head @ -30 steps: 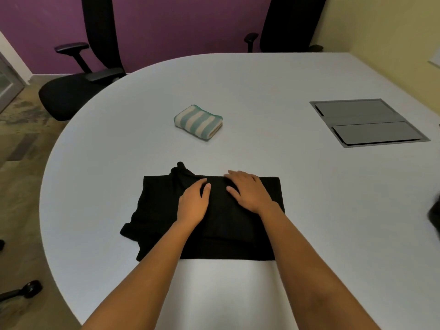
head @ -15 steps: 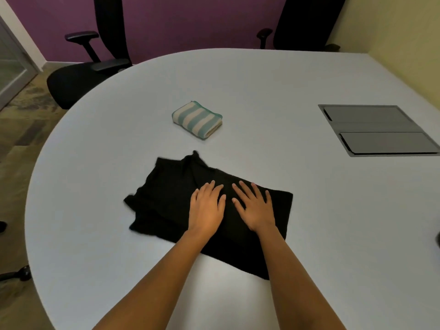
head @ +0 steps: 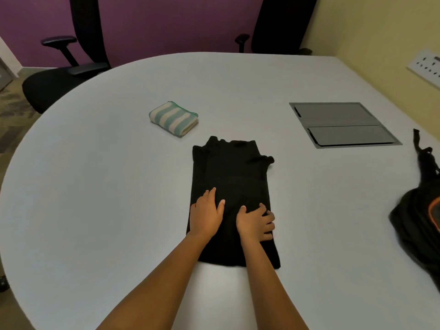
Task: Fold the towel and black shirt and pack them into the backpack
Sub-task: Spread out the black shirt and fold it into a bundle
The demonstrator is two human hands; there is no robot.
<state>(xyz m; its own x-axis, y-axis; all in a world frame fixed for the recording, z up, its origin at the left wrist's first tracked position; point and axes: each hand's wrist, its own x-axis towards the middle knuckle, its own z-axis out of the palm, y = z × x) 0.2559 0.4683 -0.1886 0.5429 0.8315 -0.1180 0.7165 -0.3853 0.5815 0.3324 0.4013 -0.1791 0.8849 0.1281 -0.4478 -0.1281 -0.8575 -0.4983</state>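
Purple wall [head: 166, 25] at the back, yellow wall on the R side, and two black office chairs [head: 59, 75] behind a big pale rounded worktop [head: 95, 186].

Progress, as I judge it: approx. halfway. The striped towel [head: 173, 121] is already a compact folded block. It lies on the far-left side of the black shirt [head: 233, 172], near it but not touching. The shirt is in the middle of the worktop, in front of the person, folded to a long narrow strip w/ the sleeves turned in. One small lump of cloth sticks out at the far right corner. Both hands lie on its near half, close together but not touching. The left hand [head: 206, 215] is flat, fingers straight, pressing. The right hand [head: 256, 223] has its fingers spread toward the right edge of the strip; they seem to lie on top, not to pinch.

What is left: prob. fold the strip across once or twice, then put shirt and towel into the backpack [head: 419, 222]. It lies at the R side, partly cut by the picture, so I cannot tell if it is unzipped.

Room: the way from shirt to backpack goes over bare worktop. The grey hatch [head: 342, 125] is flush and farther back, so no obstacle. The worktop's rim curves away on the left, well apart from the shirt.
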